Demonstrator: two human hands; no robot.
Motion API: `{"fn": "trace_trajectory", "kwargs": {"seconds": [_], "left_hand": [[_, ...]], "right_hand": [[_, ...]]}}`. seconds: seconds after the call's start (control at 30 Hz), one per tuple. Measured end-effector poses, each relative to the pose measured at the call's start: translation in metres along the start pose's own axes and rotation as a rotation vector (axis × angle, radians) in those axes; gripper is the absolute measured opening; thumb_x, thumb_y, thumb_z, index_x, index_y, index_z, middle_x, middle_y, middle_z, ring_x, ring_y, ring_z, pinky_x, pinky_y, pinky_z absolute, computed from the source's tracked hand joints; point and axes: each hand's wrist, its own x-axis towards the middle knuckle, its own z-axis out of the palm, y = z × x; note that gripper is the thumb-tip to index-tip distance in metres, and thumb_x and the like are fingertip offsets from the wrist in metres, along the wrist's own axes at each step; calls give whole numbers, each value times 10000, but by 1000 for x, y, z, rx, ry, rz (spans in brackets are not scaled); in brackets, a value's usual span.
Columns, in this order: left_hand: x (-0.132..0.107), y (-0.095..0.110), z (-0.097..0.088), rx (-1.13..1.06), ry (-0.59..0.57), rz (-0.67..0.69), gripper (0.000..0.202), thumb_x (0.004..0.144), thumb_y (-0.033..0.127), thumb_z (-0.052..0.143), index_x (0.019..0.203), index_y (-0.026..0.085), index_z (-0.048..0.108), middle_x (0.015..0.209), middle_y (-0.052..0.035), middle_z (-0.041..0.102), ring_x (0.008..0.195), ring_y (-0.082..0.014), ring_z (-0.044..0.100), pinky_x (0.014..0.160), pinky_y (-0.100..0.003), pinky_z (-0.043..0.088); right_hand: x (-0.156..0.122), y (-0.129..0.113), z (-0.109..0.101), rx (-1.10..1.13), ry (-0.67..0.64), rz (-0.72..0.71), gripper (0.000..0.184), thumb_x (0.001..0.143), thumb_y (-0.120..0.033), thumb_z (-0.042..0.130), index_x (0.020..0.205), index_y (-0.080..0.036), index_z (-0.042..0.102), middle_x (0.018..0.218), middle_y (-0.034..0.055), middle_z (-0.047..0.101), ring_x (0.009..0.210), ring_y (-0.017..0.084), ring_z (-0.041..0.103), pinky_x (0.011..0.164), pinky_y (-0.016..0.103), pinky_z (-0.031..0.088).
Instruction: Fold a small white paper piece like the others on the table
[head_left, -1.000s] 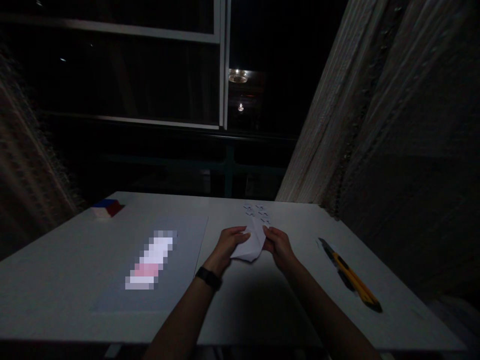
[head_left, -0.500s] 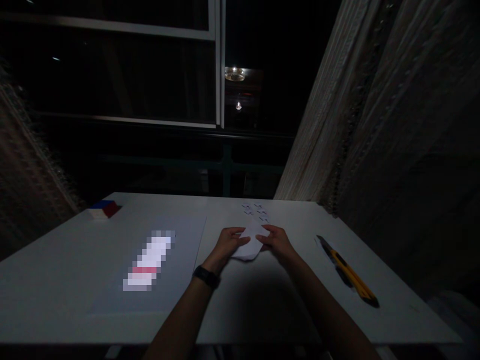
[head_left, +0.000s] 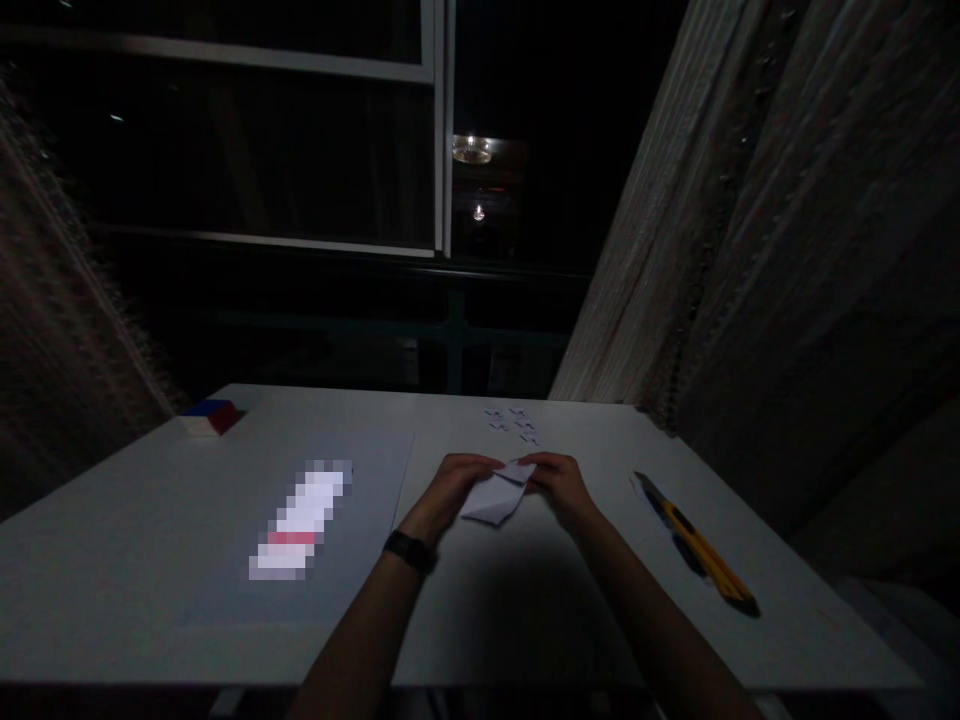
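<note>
A white piece of paper (head_left: 495, 497) is held between my two hands above the table, its top edge folded over toward me. My left hand (head_left: 459, 482), with a dark band on the wrist, pinches its upper left side. The upper right side is gripped by my right hand (head_left: 559, 480), whose fingers partly go behind the sheet. Just beyond my hands, several small paper pieces with dark marks (head_left: 524, 425) lie on the table.
A yellow utility knife (head_left: 701, 550) lies at the right. To the left are a sheet of paper (head_left: 367, 560) bearing a bright pixelated patch (head_left: 304, 515) and a blue, red and white block (head_left: 211, 417). Behind the white table (head_left: 112, 580) stand curtains (head_left: 637, 230) and a window.
The paper's top part has come down toward me into a fold. My thumbs have moved up from the middle of the sheet to its upper edge.
</note>
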Motion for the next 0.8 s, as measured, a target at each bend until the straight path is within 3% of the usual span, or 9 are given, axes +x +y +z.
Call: {"fn": "trace_trajectory", "kwargs": {"seconds": [0.13, 0.23, 0.37, 0.43, 0.53, 0.63, 0.8], "left_hand": [[-4, 4, 6, 21, -32, 28, 333, 611, 315, 680, 855, 87, 684, 799, -107, 678, 694, -160, 586, 649, -256, 418], [-4, 3, 9, 93, -8, -11, 390, 582, 330, 708, 883, 84, 675, 771, -105, 679, 644, -150, 581, 598, -246, 417], [0, -4, 10, 194, 59, 4, 347, 585, 346, 698, 790, 67, 690, 653, -82, 660, 532, -121, 535, 502, -223, 382], [3, -7, 9, 182, 112, 29, 353, 579, 346, 700, 791, 65, 690, 653, -81, 659, 531, -125, 536, 492, -221, 380], [5, -9, 10, 125, 149, 66, 373, 588, 343, 693, 841, 70, 687, 710, -92, 673, 576, -144, 564, 519, -232, 403], [5, -9, 10, 118, 151, 106, 390, 586, 322, 694, 894, 84, 682, 776, -100, 683, 637, -165, 586, 579, -253, 432], [3, -8, 11, 241, 57, 188, 347, 646, 343, 636, 889, 101, 691, 862, -102, 681, 751, -201, 589, 691, -295, 438]], "right_hand": [[-1, -3, 2, -56, -30, -101, 77, 550, -211, 680, 623, -185, 682, 797, 53, 699, 739, 219, 638, 690, 343, 492], [-2, -5, 3, -115, -48, -187, 72, 581, -224, 678, 643, -188, 679, 844, 58, 695, 825, 221, 623, 789, 351, 454], [-3, -5, 6, -74, -21, -172, 397, 589, -256, 693, 975, -216, 609, 971, 69, 662, 834, 213, 613, 762, 345, 457], [-3, -4, 8, 7, 11, -152, 490, 582, -281, 702, 1044, -238, 543, 950, 53, 660, 797, 201, 614, 728, 330, 466], [-5, -2, 12, 81, 85, -113, 323, 620, -364, 667, 891, -221, 563, 774, 16, 649, 729, 185, 603, 684, 307, 476], [-7, 1, 17, 62, 67, -81, 254, 664, -431, 618, 724, -189, 572, 669, 5, 606, 673, 170, 578, 636, 281, 474], [-6, 6, 19, -94, 14, -131, 271, 630, -421, 664, 716, -166, 629, 659, 19, 624, 657, 187, 577, 641, 298, 454]]}}
